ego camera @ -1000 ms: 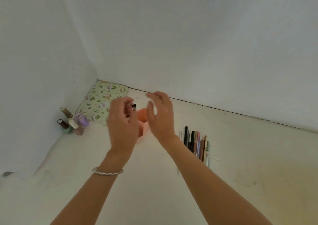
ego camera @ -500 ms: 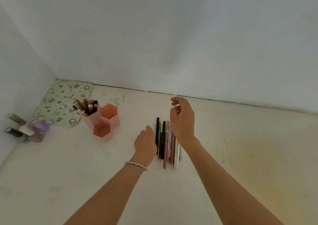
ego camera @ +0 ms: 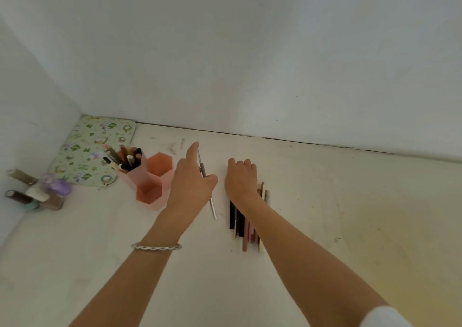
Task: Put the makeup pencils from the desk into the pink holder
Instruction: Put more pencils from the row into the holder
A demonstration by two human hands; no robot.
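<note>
1. While the left hand [ego camera: 192,180] is raised over the desk [ego camera: 325,214], a slim grey pencil [ego camera: 204,170] is pinched between its thumb and fingers. The forefinger is stretched out along the shaft toward the far wall. The pencil's near end hangs clear below the hand.
2. The right hand [ego camera: 241,179] is laid palm-down on the far ends of the row of pencils [ego camera: 243,224], fingers curled over them. Whether one is gripped cannot be told, as the hand hides the contact.
3. The row lies flat on the desk, right of centre, with the pencils side by side and touching. Their near ends show beneath the right wrist.
4. The pink holder [ego camera: 143,176] stands just left of the left hand. Three hexagonal compartments are seen: the tall far-left one is packed with leaning stored pencils [ego camera: 125,159], while the other two look empty.
5. Step judged: carry phase for the grey pencil, with a pick being prepared on the right. The task is judged about half done.
6. Next move calls for: the grey pencil to be tipped upright and aimed at an open compartment. The crowded cell is best avoided, lest the stored pencils be knocked.
7. Nearby items noted: floral mat [ego camera: 92,151] and bottles [ego camera: 37,191], far left.
</note>
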